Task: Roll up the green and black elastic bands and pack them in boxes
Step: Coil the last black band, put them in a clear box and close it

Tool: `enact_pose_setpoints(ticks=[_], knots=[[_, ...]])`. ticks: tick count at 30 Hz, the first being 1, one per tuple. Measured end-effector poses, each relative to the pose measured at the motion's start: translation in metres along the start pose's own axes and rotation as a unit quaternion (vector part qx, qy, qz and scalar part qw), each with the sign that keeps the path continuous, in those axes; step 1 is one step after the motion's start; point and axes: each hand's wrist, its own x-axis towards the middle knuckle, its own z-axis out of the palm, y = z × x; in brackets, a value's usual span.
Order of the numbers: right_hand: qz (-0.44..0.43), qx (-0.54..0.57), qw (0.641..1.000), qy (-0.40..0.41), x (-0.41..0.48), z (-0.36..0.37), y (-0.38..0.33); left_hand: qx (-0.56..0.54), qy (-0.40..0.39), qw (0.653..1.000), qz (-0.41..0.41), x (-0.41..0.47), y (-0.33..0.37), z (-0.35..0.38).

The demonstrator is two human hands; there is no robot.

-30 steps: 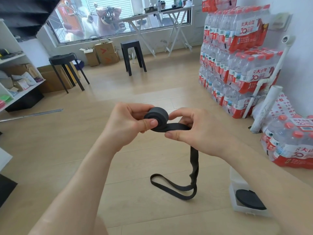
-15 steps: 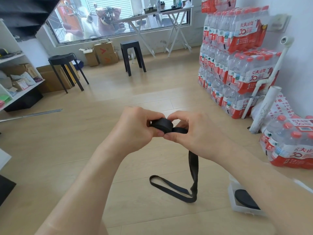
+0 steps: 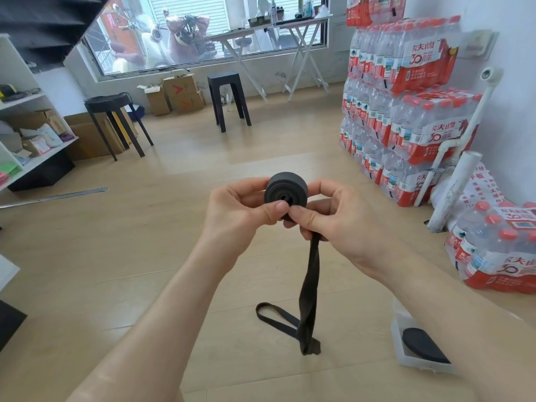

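Note:
A black elastic band is partly wound into a thick roll (image 3: 285, 187) held at chest height over the wooden floor. My left hand (image 3: 240, 216) grips the roll from the left, thumb on its face. My right hand (image 3: 333, 224) pinches the roll and the band from the right. The unrolled tail (image 3: 309, 288) hangs twisted below my right hand, and its looped end lies on the floor. A clear plastic box (image 3: 397, 338) with a rolled black band (image 3: 423, 345) inside sits on the floor at the lower right, partly hidden by my right forearm. No green band is in view.
Stacked packs of bottled water (image 3: 406, 105) line the right wall, with more packs (image 3: 499, 248) and white pipes (image 3: 452, 187) nearer. Two black stools (image 3: 116, 123) (image 3: 227, 97) and cardboard boxes (image 3: 179, 92) stand at the back. A white shelf unit (image 3: 26, 134) fills the left.
The roll has turned to face me and risen slightly. More band is wound on, so the tail on the floor is shorter and has been drawn toward the hands.

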Motion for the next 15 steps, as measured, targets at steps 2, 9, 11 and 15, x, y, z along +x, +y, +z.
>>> enact_pose_setpoints(ticks=[2,9,11,15], knots=[[0.002,-0.079,0.996,-0.035,-0.002,-0.002,-0.001,0.022,0.001,1.000,0.010,0.001,0.004,-0.005],[-0.006,-0.247,0.968,-0.050,-0.002,-0.010,-0.009,0.114,-0.041,0.993,0.012,0.000,0.010,-0.014],[-0.008,-0.261,0.964,-0.044,-0.004,-0.012,-0.013,0.135,-0.061,0.989,0.017,0.000,0.010,-0.016],[-0.004,-0.273,0.961,-0.039,-0.005,-0.015,-0.018,0.159,-0.092,0.983,0.028,0.001,0.012,-0.016]])
